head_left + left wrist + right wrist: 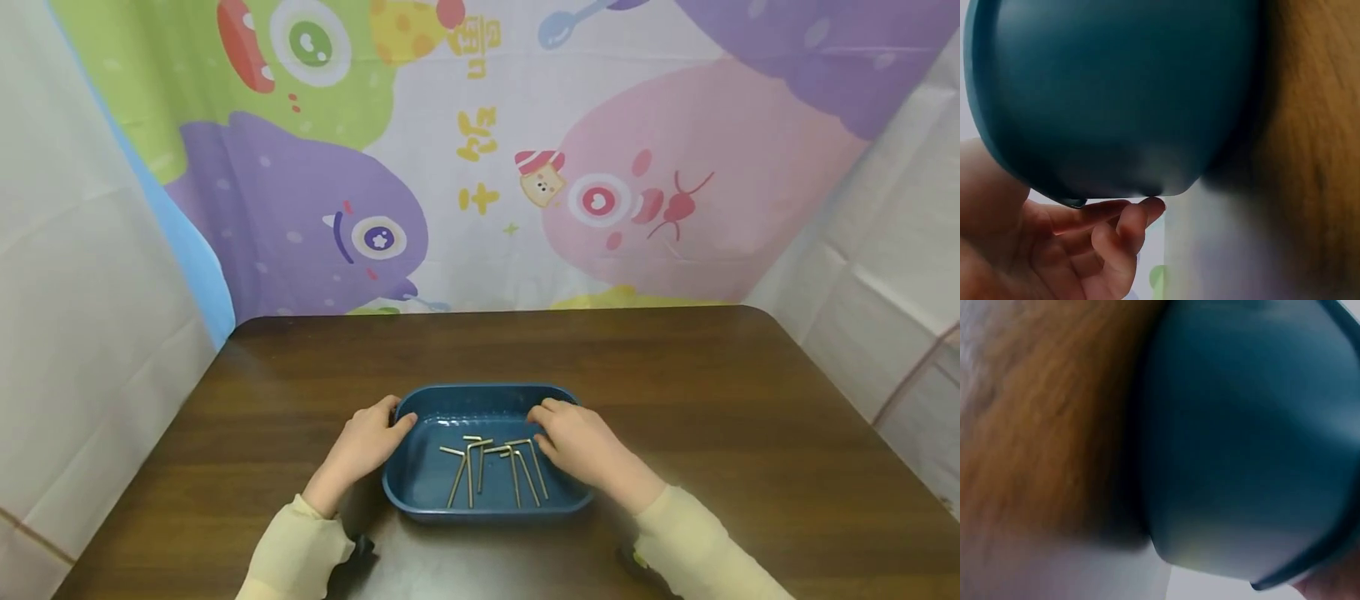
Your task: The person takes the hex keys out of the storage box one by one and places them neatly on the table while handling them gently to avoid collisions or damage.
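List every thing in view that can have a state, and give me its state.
Blue tray: upright, uncovered, with rods inside.
L-shaped metal rods: lying loose in the tray, some crossing.
Left hand: gripping the tray's left side, thumb at the rim, fingers outside.
Right hand: at the tray's right side, fingers bent inward; firmness of hold unclear.
Table: upright, under the tray.
Printed cloth: hanging behind the table.
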The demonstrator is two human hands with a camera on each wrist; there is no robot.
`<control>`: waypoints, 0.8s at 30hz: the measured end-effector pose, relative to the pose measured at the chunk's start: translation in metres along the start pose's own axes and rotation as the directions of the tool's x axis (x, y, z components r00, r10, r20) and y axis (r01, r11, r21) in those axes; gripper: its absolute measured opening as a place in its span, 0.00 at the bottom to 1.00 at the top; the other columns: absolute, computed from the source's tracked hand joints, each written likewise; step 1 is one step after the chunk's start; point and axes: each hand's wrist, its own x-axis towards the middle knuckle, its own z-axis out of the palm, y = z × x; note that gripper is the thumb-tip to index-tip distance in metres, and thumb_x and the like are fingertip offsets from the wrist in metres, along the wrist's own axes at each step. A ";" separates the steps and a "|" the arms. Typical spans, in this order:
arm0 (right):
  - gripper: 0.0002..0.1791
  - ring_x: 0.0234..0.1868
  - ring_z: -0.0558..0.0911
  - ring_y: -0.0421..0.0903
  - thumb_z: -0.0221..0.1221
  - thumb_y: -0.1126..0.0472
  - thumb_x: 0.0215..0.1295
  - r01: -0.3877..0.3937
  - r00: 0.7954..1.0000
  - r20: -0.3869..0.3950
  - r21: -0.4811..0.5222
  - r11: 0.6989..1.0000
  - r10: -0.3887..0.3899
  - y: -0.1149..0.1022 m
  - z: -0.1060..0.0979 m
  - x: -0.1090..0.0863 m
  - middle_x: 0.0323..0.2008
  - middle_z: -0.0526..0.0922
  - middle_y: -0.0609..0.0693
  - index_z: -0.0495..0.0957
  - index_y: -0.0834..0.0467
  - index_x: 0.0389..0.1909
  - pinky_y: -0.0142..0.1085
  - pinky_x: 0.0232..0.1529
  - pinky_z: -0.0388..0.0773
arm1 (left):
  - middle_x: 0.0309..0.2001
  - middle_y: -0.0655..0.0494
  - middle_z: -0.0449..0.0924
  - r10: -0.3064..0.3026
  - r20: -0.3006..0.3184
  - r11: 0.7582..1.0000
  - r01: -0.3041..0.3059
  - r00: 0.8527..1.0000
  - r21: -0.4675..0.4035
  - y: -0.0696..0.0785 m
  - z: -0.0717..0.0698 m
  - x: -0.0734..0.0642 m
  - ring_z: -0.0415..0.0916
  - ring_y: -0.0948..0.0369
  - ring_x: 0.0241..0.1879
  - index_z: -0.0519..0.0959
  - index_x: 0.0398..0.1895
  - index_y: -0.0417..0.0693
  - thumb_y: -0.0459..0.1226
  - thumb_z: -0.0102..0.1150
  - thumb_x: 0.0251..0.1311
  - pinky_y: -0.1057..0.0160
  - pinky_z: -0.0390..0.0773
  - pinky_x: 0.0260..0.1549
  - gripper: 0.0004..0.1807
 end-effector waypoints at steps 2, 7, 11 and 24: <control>0.09 0.29 0.77 0.42 0.61 0.60 0.55 0.002 0.999 0.042 -0.013 1.000 -0.001 -0.004 0.003 0.000 0.30 0.77 0.47 0.78 0.57 0.37 0.33 0.28 0.75 | 0.42 0.43 0.79 0.000 0.008 1.000 0.000 1.000 0.009 -0.001 0.001 -0.001 0.78 0.52 0.36 0.72 0.50 0.39 0.42 0.50 0.60 0.53 0.75 0.35 0.19; 0.10 0.25 0.77 0.43 0.63 0.58 0.53 -0.026 0.995 0.089 -0.080 0.996 0.033 -0.010 0.006 0.002 0.25 0.77 0.48 0.77 0.59 0.34 0.36 0.24 0.74 | 0.41 0.44 0.78 -0.005 0.039 1.000 0.004 0.999 0.028 -0.001 0.001 -0.001 0.76 0.55 0.33 0.71 0.49 0.39 0.38 0.48 0.60 0.55 0.73 0.31 0.16; 0.12 0.24 0.77 0.45 0.64 0.55 0.52 -0.068 0.991 0.108 -0.129 0.989 0.082 -0.013 0.005 0.004 0.23 0.76 0.49 0.76 0.59 0.32 0.38 0.23 0.74 | 0.42 0.43 0.77 -0.010 0.065 0.999 0.007 0.998 0.036 0.001 0.000 0.000 0.74 0.55 0.31 0.69 0.51 0.38 0.37 0.45 0.62 0.57 0.72 0.29 0.17; 0.09 0.21 0.77 0.47 0.64 0.58 0.50 -0.053 0.990 0.115 -0.192 0.980 0.076 -0.017 0.008 0.004 0.19 0.75 0.50 0.76 0.59 0.23 0.41 0.20 0.73 | 0.50 0.36 0.73 -0.010 0.075 0.998 0.005 0.997 0.060 0.000 0.001 -0.001 0.76 0.46 0.44 0.64 0.56 0.32 0.37 0.46 0.62 0.49 0.74 0.38 0.22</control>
